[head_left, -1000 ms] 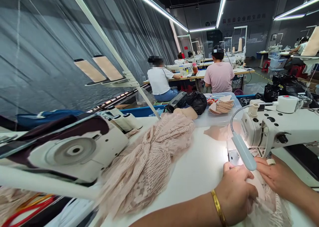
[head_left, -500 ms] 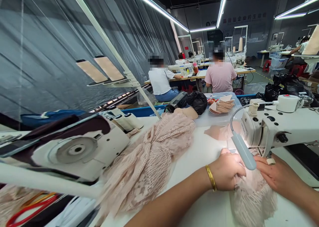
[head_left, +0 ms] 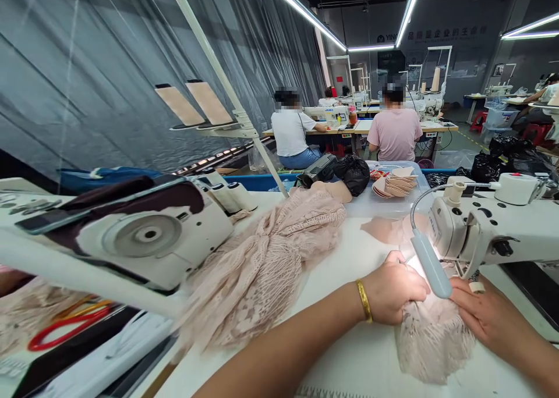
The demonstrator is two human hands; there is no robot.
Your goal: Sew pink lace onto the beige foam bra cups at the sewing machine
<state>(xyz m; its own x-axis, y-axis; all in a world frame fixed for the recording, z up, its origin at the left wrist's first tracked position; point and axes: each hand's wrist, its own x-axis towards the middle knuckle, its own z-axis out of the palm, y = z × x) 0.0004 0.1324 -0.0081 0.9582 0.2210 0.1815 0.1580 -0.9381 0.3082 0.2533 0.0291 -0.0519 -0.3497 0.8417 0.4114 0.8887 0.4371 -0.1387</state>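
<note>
Blush-pink lace fabric [head_left: 434, 343] lies bunched under the needle area of a white sewing machine [head_left: 515, 217]. My left hand [head_left: 399, 287], with a gold bangle [head_left: 363, 301] on its wrist, is closed on the lace just left of the needle, its fingers curled. On the other side my right hand [head_left: 487, 311] rests on the fabric with fingers stretched out, beside the presser foot. A grey lamp head [head_left: 431, 267] lights the spot and covers part of the lace and fingertips. The needle itself is hidden.
More lace [head_left: 279, 258] is heaped left of my arm, near another machine [head_left: 148, 235] lying tilted. Ahead, a clear plastic bin lid [head_left: 362, 203] bears stacked beige cups [head_left: 395, 182]. A black bag [head_left: 351, 174] sits beside it. Two people work at tables beyond.
The view has swung slightly left, so the surroundings sit farther right. My left hand and the lace have shifted a little, the near lace edge drawn up toward the machine. My right hand stays beside the needle.
</note>
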